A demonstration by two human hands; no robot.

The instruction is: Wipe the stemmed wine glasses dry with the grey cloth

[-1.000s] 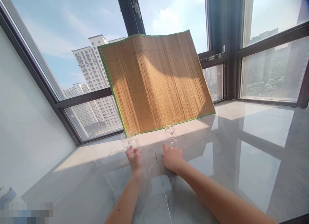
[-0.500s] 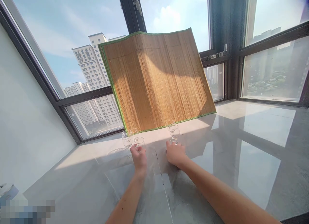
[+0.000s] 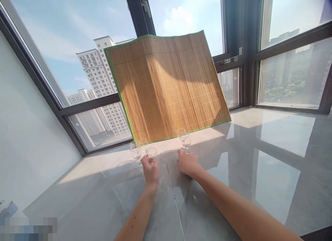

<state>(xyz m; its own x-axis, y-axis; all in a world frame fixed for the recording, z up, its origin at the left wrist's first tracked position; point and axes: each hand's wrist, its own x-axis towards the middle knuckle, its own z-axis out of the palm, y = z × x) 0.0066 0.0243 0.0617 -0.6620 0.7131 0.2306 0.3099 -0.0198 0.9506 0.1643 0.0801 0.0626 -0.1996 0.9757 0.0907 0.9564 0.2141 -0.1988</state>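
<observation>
My left hand (image 3: 150, 173) has its fingers closed around a clear stemmed glass (image 3: 151, 151), with the bowl showing above them. Close behind and to its left stand two more clear glasses, a nearer stemmed glass (image 3: 135, 151) and a farther glass (image 3: 142, 142). Further right, my right hand (image 3: 188, 164) is closed low at the stem of another stemmed glass (image 3: 185, 140); its fingertips and the glass's foot are mostly hidden. Just behind that one is a back glass (image 3: 181, 133), partly overlapped by it.
A green-edged bamboo mat (image 3: 168, 89) leans against the dark window frame (image 3: 141, 12) behind the glasses. The glossy grey tiled ledge (image 3: 103, 199) reflects the windows. A white wall (image 3: 31, 113) rises at left, and a pale roll-like object (image 3: 7, 208) lies lower left.
My left hand and its glass have shifted slightly right, away from the two glasses behind. My right hand and the glasses by it look nearly unmoved; the view has shifted a little.
</observation>
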